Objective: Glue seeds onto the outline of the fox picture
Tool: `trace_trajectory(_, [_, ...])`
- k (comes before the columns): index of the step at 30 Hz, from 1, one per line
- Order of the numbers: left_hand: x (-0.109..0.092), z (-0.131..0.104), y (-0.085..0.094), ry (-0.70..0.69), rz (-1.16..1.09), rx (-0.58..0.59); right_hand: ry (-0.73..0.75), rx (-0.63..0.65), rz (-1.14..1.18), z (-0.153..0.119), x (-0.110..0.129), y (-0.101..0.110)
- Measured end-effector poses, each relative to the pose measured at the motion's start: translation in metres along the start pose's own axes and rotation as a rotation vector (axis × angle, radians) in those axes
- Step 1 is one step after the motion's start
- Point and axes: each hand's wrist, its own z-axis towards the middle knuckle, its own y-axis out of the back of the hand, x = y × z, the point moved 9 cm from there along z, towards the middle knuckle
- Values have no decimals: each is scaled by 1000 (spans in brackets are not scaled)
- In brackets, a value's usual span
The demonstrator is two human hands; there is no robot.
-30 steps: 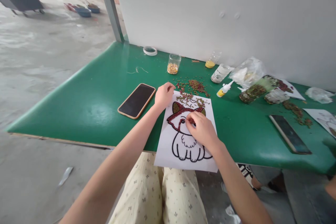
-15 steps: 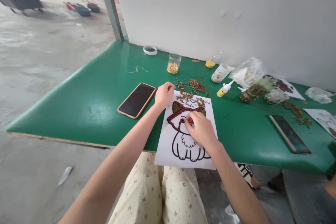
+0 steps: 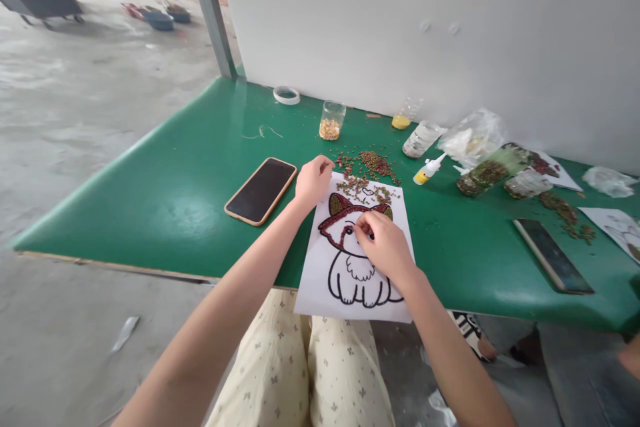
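Observation:
A sheet of white paper with a black cartoon animal outline lies before me, its lower edge overhanging the table. Red and green beans fill parts of the animal's head and ears. My right hand rests over the face with thumb and fingertips pinched by the eye; whatever they hold is too small to make out. At the sheet's upper left corner is my left hand, fingers curled together, their contents hidden. Loose mixed beans lie in a pile beyond the paper, some spread on its top edge.
Left of the paper lies a phone. Behind are a cup of corn kernels, a tape roll and a glue bottle. Rightward are a bottle of beans, plastic bags, another phone and a person's leg.
My right hand has shifted very slightly to the right over the animal's face. The left hand stays at the paper's corner.

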Motion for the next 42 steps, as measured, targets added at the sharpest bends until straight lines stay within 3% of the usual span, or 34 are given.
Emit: trace_trajectory(42, [-1, 0, -2, -28, 9, 16, 59, -19, 26, -6, 6, 2])
